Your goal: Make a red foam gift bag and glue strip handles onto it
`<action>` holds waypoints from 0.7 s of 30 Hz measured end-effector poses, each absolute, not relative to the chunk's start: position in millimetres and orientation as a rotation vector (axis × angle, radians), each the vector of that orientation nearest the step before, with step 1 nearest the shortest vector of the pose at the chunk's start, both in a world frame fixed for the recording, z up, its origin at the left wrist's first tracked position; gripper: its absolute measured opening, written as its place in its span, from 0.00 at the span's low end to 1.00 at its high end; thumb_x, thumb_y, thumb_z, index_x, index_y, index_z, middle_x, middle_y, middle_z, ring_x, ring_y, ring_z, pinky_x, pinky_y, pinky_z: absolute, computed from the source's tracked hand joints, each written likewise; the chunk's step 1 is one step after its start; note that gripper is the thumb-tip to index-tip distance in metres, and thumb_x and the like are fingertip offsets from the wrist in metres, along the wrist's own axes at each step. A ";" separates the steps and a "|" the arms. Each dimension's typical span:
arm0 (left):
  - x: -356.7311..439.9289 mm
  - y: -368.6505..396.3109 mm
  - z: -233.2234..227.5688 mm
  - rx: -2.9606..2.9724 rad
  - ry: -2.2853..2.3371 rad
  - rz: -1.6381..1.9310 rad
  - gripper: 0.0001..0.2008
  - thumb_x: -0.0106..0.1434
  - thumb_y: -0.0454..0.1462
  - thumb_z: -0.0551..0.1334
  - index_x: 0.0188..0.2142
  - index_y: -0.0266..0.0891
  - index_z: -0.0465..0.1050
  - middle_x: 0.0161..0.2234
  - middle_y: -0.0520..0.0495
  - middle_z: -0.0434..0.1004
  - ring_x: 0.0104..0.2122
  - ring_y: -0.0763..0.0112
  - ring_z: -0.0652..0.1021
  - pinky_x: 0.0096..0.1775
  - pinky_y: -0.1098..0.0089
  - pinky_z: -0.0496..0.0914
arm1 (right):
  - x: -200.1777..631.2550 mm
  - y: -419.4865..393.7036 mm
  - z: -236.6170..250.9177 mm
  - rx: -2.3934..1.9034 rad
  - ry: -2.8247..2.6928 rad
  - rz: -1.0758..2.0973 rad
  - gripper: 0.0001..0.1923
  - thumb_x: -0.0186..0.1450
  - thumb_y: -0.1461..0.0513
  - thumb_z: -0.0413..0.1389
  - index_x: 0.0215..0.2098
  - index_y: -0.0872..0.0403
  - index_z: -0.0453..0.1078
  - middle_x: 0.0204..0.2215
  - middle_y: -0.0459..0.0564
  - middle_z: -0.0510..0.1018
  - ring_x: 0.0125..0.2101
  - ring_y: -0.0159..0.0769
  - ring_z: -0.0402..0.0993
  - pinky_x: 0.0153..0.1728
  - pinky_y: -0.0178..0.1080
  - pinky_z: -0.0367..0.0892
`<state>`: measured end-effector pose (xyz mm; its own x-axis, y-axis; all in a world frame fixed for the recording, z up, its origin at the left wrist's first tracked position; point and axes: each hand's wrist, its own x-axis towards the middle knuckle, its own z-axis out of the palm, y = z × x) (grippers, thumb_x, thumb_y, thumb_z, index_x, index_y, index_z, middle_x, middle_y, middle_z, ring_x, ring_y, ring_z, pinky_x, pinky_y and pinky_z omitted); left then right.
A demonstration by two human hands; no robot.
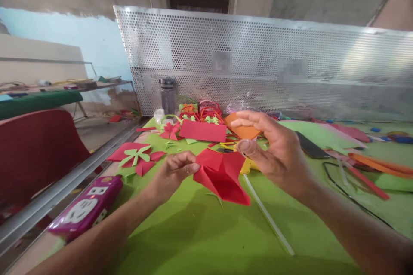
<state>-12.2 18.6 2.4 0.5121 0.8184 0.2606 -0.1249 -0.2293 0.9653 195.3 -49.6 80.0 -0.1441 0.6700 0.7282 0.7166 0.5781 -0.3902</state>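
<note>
My left hand (177, 172) pinches the left edge of a folded red paper piece (222, 174), shaped like a small open pocket, above the green table. To the right of it, my right hand (274, 150) is raised with thumb and fingers spread, holding nothing. Behind the paper and partly covered lies a yellow glue gun (248, 166), with a long white glue stick (269, 217) reaching toward the front. A flat red paper rectangle (203, 130) and an orange paper piece (243, 128) lie farther back.
Left are red and green paper flower cutouts (137, 154) and a purple power strip (87, 206). At the back stand a grey water bottle (167, 98) and small red paper baskets (209, 111) before a perforated metal panel (258, 51). A black phone (311, 145) and cable (351, 195) lie right.
</note>
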 end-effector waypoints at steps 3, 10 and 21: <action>-12.6 22.9 -3.7 1.288 0.582 0.957 0.08 0.54 0.38 0.66 0.26 0.38 0.68 0.21 0.54 0.72 0.23 0.75 0.73 0.29 0.73 0.67 | 208.1 -41.9 67.5 -1.089 -1.781 0.243 0.19 0.64 0.53 0.50 0.49 0.54 0.64 0.44 0.53 0.75 0.45 0.40 0.71 0.42 0.42 0.67; -6.7 23.1 -9.4 0.923 0.582 1.014 0.11 0.49 0.34 0.70 0.26 0.38 0.67 0.22 0.56 0.72 0.23 0.76 0.74 0.29 0.73 0.71 | 224.7 -38.9 22.1 -1.068 -1.616 0.553 0.15 0.66 0.54 0.49 0.46 0.53 0.66 0.42 0.53 0.75 0.43 0.37 0.72 0.44 0.42 0.66; -2.1 18.0 -5.7 0.813 0.643 1.076 0.11 0.48 0.32 0.70 0.27 0.39 0.68 0.24 0.57 0.74 0.24 0.79 0.75 0.29 0.78 0.72 | 217.1 -47.5 2.3 -1.058 -1.643 0.495 0.13 0.56 0.59 0.61 0.38 0.51 0.66 0.52 0.57 0.68 0.54 0.45 0.63 0.50 0.50 0.62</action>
<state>-2.1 18.0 -5.7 0.3504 0.9341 -0.0676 -0.5019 0.2483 0.8286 217.1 -47.5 2.3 -0.0361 0.8333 0.5517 0.3899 0.5200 -0.7599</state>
